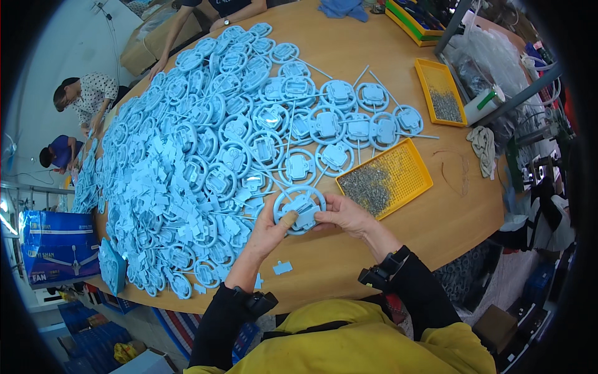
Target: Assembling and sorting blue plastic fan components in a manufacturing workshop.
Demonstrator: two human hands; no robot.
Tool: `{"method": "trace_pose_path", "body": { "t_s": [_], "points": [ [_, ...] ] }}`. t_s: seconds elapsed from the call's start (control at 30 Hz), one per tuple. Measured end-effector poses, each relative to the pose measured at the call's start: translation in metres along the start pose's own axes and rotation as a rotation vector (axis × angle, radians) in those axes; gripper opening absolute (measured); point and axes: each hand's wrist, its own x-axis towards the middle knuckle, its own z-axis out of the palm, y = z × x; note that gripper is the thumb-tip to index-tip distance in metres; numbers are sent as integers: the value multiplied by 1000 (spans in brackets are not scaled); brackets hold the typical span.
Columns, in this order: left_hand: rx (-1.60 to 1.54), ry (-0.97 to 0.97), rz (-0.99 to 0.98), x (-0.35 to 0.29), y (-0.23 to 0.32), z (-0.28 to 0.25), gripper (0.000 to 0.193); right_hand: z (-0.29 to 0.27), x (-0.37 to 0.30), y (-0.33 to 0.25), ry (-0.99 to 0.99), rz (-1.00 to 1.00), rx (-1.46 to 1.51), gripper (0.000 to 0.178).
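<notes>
A light blue plastic ring-shaped part with a flat plate across its middle is held between both hands above the table's near side. My left hand grips its left rim, thumb pressing on the central plate. On the other side, my right hand holds the right rim, thumb on the plate's edge. Beyond them spreads a big heap of similar blue ring parts, some with long thin stems. Loose small blue plates are piled at the left, and a single blue plate lies near my left wrist.
Just right of my hands sits a yellow tray of small metal pieces; a second yellow tray stands farther back. A whitish cloth and a metal post are at the right. Other people work along the table's far and left sides.
</notes>
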Motion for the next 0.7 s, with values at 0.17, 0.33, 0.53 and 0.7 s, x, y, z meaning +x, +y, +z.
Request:
{"method": "trace_pose_path", "body": {
  "t_s": [0.17,0.33,0.53,0.7],
  "points": [
    [149,-43,68,-2,14,-1,70,5,10,4,54,-7,-67,38],
    [24,-65,-14,6,2,-11,69,-4,20,4,17,36,-137,39],
    [0,-45,-81,16,1,-10,66,-7,26,0,47,63,-131,38],
    [-6,51,37,13,3,10,68,-10,21,3,128,38,-156,34]
  ]
}}
